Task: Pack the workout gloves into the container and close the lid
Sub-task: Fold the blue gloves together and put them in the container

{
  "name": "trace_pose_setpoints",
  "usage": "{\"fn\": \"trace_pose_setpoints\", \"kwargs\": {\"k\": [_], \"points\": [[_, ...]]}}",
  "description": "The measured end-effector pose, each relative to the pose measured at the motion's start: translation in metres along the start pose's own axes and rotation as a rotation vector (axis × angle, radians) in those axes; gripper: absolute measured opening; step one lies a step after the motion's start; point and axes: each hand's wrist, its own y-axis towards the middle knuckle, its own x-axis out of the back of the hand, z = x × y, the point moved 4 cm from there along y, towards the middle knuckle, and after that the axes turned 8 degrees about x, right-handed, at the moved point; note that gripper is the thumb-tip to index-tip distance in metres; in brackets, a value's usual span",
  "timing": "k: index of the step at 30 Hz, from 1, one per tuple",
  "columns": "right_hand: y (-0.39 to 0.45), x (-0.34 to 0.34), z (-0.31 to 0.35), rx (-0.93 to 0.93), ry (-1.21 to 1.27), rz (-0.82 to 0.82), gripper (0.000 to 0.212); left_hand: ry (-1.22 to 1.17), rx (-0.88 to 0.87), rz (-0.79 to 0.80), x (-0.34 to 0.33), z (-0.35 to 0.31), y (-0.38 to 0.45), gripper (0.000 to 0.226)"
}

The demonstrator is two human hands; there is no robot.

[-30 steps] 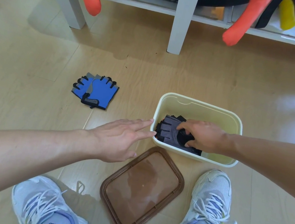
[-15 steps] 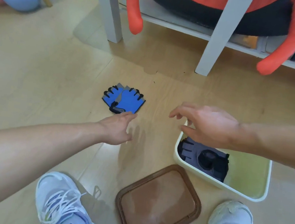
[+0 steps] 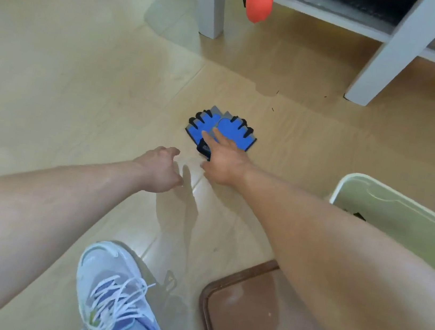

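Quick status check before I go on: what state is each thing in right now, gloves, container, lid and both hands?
blue gloves: on the floor, overlapping, not yet packed
container: open, lid off; contents mostly out of view
lid: flat on the floor beside the container
right hand: fingers straight, touching the blue gloves
left hand: near the gloves, fingers loosely curled, holding nothing

We see the blue gloves (image 3: 222,130) flat on the floor, the pale container (image 3: 388,214) open, its brown lid (image 3: 258,321) lying beside.
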Motion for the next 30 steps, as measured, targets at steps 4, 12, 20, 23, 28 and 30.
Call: {"fn": "trace_pose_setpoints", "kwargs": {"k": [4,12,20,23,28,30], "points": [[0.003,-0.029,0.001,-0.052,-0.237,-0.143,0.086,0.018,-0.022,0.025,-0.009,0.004,0.002,0.081],[-0.043,-0.027,-0.012,-0.133,-0.350,-0.161,0.017,0.016,-0.114,0.042,-0.010,-0.026,-0.015,0.077],[-0.135,0.069,0.002,0.002,0.291,-0.388,0.015,-0.834,0.111,0.456,0.000,-0.070,-0.051,0.074],[-0.201,0.106,0.004,0.053,0.292,-0.344,0.011,-1.073,-0.115,0.577,0.018,-0.111,-0.079,0.072],[-0.278,0.119,-0.014,0.032,0.461,-0.358,0.014,-1.061,-0.286,0.899,0.016,-0.154,-0.129,0.082],[-0.287,0.106,-0.021,-0.004,0.619,-0.437,0.017,-1.063,-0.300,0.854,0.008,-0.158,-0.139,0.063]]}}
